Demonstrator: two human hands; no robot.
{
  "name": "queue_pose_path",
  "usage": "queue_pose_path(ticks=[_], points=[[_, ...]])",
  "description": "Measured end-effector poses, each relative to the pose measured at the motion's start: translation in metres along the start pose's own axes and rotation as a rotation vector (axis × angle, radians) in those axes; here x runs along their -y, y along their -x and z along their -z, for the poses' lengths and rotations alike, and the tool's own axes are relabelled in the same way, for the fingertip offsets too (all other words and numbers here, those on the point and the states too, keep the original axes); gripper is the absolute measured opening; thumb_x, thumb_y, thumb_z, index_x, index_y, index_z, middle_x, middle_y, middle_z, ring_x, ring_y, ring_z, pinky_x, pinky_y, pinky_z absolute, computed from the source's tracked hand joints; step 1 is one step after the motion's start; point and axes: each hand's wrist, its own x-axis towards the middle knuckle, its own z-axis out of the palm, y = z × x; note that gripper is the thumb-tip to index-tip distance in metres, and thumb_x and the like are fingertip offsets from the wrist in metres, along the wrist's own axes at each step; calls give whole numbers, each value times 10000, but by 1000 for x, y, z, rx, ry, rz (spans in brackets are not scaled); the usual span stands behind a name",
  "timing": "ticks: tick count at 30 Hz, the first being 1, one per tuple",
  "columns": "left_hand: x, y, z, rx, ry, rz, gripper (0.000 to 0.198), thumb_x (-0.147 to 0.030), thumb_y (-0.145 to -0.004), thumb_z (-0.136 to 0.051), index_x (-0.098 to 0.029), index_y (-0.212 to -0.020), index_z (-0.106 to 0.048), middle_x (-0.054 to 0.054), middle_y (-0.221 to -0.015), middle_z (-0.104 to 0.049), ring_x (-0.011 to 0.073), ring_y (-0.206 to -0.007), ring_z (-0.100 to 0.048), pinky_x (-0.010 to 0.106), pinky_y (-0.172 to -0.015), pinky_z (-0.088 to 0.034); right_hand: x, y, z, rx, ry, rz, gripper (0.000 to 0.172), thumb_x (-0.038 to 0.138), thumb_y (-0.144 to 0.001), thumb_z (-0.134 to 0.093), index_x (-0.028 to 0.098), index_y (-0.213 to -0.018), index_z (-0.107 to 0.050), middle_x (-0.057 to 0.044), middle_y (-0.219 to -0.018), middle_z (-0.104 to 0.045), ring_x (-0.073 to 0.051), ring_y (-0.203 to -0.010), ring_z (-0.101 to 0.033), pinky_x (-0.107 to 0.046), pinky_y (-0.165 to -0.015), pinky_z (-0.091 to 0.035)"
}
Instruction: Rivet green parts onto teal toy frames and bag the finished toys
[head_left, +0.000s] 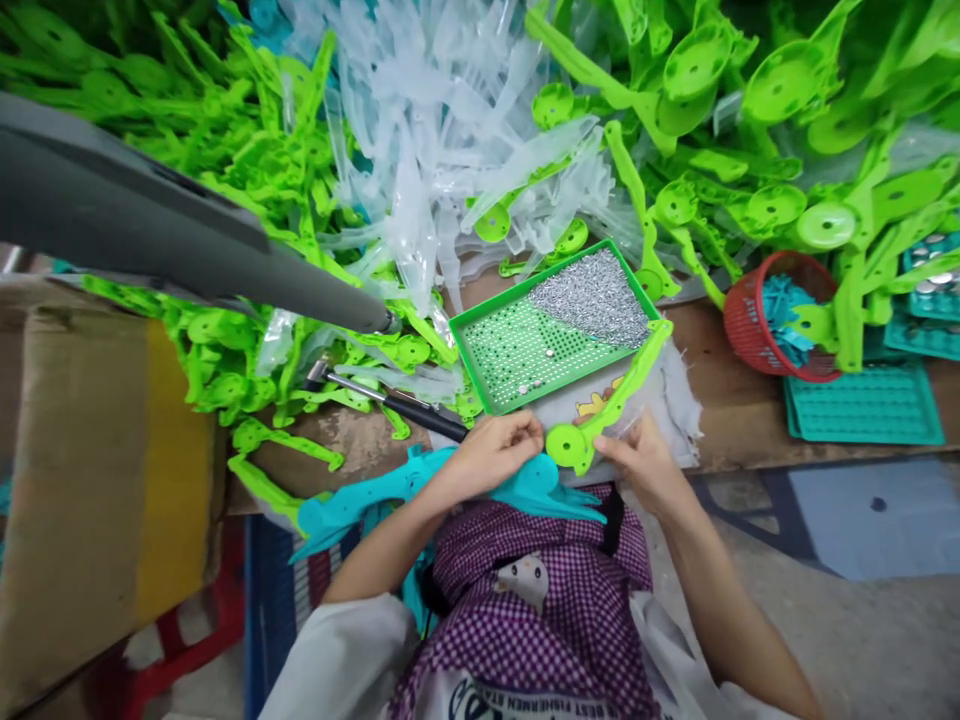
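My right hand (646, 460) pinches a long lime-green plastic arm (619, 398) near its round disc end, which faces me. The arm slants up to the right, its far end by the corner of a green perforated tray (480, 385). Fingers curled together, my left hand (504, 452) is closed just left of the disc, and whatever it may hold is hidden. Teal plastic parts (360, 503) lie under my left wrist at the table edge. Small shiny metal pieces (596, 298), like rivets, heap in the tray's right part, with a few loose bits at its front.
A black-handled hammer (420, 408) lies left of the tray. Heaps of green parts (247, 150) and clear plastic pieces (435, 130) fill the back. A red basket (742, 330) and teal trays (866, 405) stand right. A grey pole (187, 230) juts in from the left above a cardboard box (82, 480).
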Motion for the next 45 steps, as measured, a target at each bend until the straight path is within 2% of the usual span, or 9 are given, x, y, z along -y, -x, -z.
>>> queue_pose_path(ticks=[5,9,12,15,21,27,35,40,45], points=[[-6,9,10,5,-216,-52,158,-186,-870,-484,-200,-775,-610,-36,-672,-579,112,-616,-513,233,-584,-358,-8,6,-7,-89,34,5,757,248,-555,-843,277,-1228,-497,-35,-1125,-688,-197,-1007,-662,-345,-901,-545],[-6,11,21,113,-257,-99,148,-221,-896,-512,-204,-854,-652,-11,-772,-664,128,-690,-593,238,-642,-400,-10,15,-11,-76,54,-8,794,277,-593,-829,286,-1289,-447,-39,-1106,-682,-193,-978,-664,-345,-884,-555],[-5,11,26,128,-285,-130,140,-212,-888,-535,-211,-876,-675,10,-856,-703,152,-777,-636,249,-703,-422,-11,19,-11,-72,86,-9,767,279,-624,-818,288,-1292,-440,-49,-1180,-654,-190,-1029,-649,-341,-923,-540],[-4,10,29,137,-291,-116,124,-188,-871,-551,-208,-866,-674,7,-832,-704,144,-734,-632,239,-671,-417,-11,22,-12,-62,101,-1,714,279,-650,-809,286,-1268,-451,-56,-1219,-641,-194,-1080,-633,-348,-953,-527],[-2,12,31,215,-254,-131,160,-195,-911,-479,-182,-832,-617,-12,-707,-611,112,-633,-545,221,-600,-374,-13,28,-19,-109,74,-64,672,327,-626,-830,273,-1192,-471,-63,-1164,-675,-212,-997,-668,-363,-869,-572],[0,19,25,174,-286,-157,128,-149,-874,-489,-185,-797,-585,-13,-735,-586,117,-675,-528,231,-638,-378,-21,34,-15,-62,135,-62,658,362,-669,-803,266,-1212,-445,-71,-1139,-681,-212,-992,-678,-359,-867,-574],[2,35,15,61,-402,-117,107,-199,-927,-439,-201,-869,-530,5,-832,-609,148,-765,-572,266,-690,-393,-10,32,-5,83,341,23,436,329,-749,-750,264,-1111,-518,-60,-1179,-673,-206,-1048,-665,-351,-904,-575],[7,42,11,124,-478,-83,127,-270,-972,-378,-222,-964,-495,-30,-681,-570,156,-629,-576,272,-592,-358,2,27,-11,96,339,35,452,329,-769,-734,269,-1150,-498,-55,-1151,-687,-196,-1008,-680,-328,-846,-601],[1,36,16,42,-625,-58,187,-284,-989,-325,-202,-1004,-492,-23,-639,-566,168,-574,-566,281,-548,-309,9,17,-21,37,360,67,558,345,-754,-746,282,-1227,-457,-50,-1080,-708,-205,-948,-696,-341,-816,-608]])
